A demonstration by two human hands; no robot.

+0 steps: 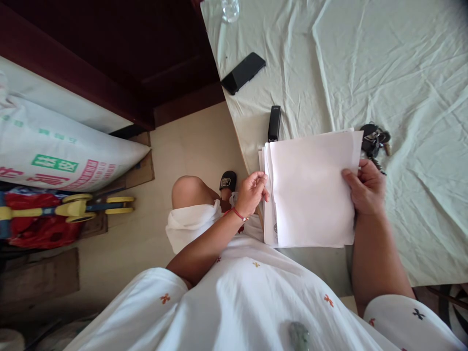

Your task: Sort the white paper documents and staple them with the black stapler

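Nearest the camera is the person's white garment (252, 297), soft cloth dotted with small orange and dark cross marks, with a bare knee (188, 190) showing beyond it. Just past the lap, a stack of white paper sheets (310, 190) is held between both hands at the near edge of the counter (402, 73). The sheets are thin, smooth and rectangular, slightly fanned along their left side so that several edges show; the long axis runs roughly left to right, and the near part of the stack hangs over the counter's edge toward the lap.

The left hand (252, 192) is closed on the stack's left edge, fingertips pinching the fanned sheets; a red cord circles that wrist. The right hand (365, 187) grips the right edge, thumb on top and fingers curled under. The stack thus lies directly between the hands, with neither one nearer.

The counter is covered by a pale, wrinkled cloth. Just beyond the stack's far left corner lies a black stapler (274, 123), long axis pointing away. Farther off and to the left rests a black phone (243, 73). A bunch of keys (375, 139) sits just beyond the right hand. To the far left, on the floor, a printed woven sack (62, 146) lies beside a yellow toy (76, 207).
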